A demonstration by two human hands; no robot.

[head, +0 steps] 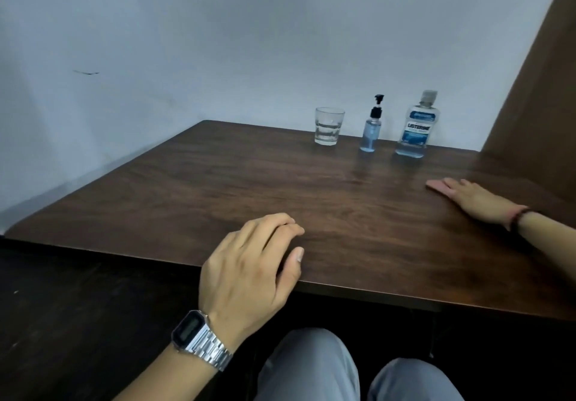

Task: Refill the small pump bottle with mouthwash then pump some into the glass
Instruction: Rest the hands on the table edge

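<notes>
Three things stand in a row at the far edge of the dark wooden table (218,188). A clear empty glass (328,125) is on the left. The small pump bottle (371,129), with a black pump and blue liquid inside, is in the middle. A capped mouthwash bottle (416,128) with a blue label and pale blue liquid is on the right. My left hand (249,269) rests on the near table edge, fingers loosely curled, holding nothing. My right hand (470,198) lies flat on the table at the right, well short of the bottles.
A pale wall runs behind and to the left of the table. A brown panel (536,89) rises at the right edge beside the mouthwash bottle. My knees in grey trousers (311,366) show below the table's near edge. A watch is on my left wrist.
</notes>
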